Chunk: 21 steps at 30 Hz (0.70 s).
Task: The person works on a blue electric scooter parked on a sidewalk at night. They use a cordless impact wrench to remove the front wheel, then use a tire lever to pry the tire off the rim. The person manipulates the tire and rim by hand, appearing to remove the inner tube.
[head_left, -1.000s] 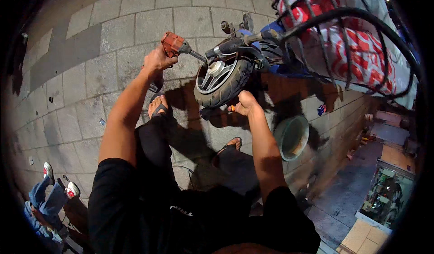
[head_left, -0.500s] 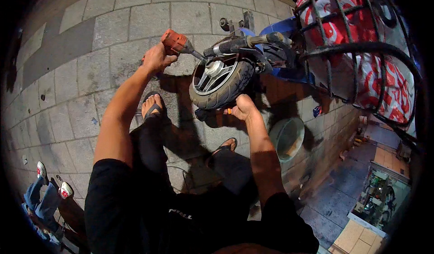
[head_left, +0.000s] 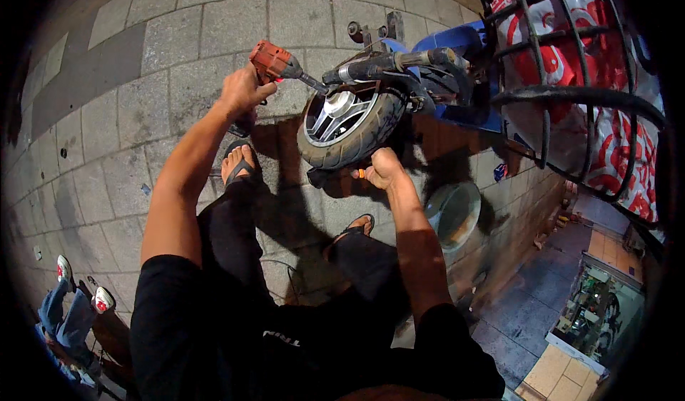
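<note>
1. Orange-red power driver [head_left: 275,60] sits in the left hand [head_left: 241,90], its grip closed around the handle; the nose reaches the hub [head_left: 339,103], though the exact contact is too small to tell.
2. Just under the tyre's lower edge, the right hand [head_left: 386,167] has its grip curled around an orange-ended tool [head_left: 360,174], mostly hidden by the fingers.
3. Between the two hands stands the wheel [head_left: 389,119], tilted, with its spoked side toward the driver.
4. A metal-collared bar [head_left: 371,67] passes along the wheel's upper edge, close to the driver's nose.
5. Paving [head_left: 228,26] spreads wide to the left and beyond, giving the left hand ample room.
6. Movement is tighter on the right: a round tub [head_left: 454,215] lies just beside the forearm, and the wire basket [head_left: 571,95] overhangs farther out.
7. Near the wheel's lower left edge rests the left sandalled foot [head_left: 237,163].
</note>
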{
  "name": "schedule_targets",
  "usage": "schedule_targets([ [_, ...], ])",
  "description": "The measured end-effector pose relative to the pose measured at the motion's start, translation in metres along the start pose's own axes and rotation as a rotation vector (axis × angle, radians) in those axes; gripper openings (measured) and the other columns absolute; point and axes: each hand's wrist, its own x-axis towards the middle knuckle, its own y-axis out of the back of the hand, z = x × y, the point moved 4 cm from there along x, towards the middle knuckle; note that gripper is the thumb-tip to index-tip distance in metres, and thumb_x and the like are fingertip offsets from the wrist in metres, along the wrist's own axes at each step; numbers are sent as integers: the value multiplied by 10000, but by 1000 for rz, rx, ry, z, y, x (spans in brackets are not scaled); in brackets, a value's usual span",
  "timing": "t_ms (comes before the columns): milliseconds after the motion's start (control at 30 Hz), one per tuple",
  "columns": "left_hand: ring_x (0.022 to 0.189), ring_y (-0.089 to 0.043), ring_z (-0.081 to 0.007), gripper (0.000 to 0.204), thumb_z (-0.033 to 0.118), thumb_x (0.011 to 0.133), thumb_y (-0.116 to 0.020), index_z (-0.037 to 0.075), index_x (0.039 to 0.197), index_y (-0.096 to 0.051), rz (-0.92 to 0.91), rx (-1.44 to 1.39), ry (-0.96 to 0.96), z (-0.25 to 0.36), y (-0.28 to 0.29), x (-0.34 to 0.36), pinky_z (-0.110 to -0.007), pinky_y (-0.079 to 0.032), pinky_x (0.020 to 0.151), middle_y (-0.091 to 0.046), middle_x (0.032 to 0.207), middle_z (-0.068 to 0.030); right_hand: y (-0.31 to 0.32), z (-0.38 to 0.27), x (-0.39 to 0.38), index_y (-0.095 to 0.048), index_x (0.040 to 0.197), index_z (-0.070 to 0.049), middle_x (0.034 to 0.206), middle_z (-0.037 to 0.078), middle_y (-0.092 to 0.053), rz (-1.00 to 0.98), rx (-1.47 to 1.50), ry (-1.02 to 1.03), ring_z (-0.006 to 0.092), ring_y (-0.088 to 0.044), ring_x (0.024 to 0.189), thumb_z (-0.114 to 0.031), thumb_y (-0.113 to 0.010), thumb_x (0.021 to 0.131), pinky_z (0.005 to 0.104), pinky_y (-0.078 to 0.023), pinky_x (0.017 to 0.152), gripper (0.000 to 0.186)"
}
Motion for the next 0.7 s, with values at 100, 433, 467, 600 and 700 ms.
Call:
schedule_targets([
  [100, 906, -715, -412, 520, 501, 784, -756, 53, 1028, -654, -55, 13, 14, 12, 9, 0, -502, -549, 815, -739, 904, -200, 4, 0, -1, -684, 1181, -86, 1072, 81, -721, 24, 8, -1, 262, -664, 867, -154, -472, 1037, 424, -498, 582, 265],
  [433, 923, -710, -415, 527, 496, 802, -741, 38, 1046, -645, -40, 35, 29, 11, 11, -7, -491, -547, 836, -743, 930, -206, 9, 0, 3, -678, 1200, -69, 1117, 91, -717, 35, -33, -16, 274, -669, 888, -122, -429, 1036, 446, -522, 602, 303],
  [467, 917, -711, -415, 522, 488, 802, -742, 36, 1045, -646, -24, 14, 28, 11, 12, -7, -491, -548, 832, -742, 925, -206, 12, 2, 5, -677, 1200, -67, 1118, 92, -715, 27, -34, -20, 273, -668, 890, -124, -429, 1037, 443, -519, 597, 303],
  [600, 901, -712, -424, 560, 487, 791, -756, 14, 1066, -640, -39, -17, 68, 13, 18, -9, -500, -545, 806, -735, 919, -226, 12, 3, 7, -679, 1196, -65, 1107, 91, -711, 17, -31, -24, 273, -659, 891, -138, -434, 1042, 432, -507, 579, 298],
  [700, 895, -713, -431, 602, 491, 776, -773, -7, 1082, -631, -81, -5, 99, 20, 27, -9, -506, -545, 798, -732, 914, -241, 5, -2, 1, -686, 1180, -64, 1081, 92, -714, 61, -16, -17, 274, -655, 863, -141, -440, 1040, 428, -500, 573, 293],
])
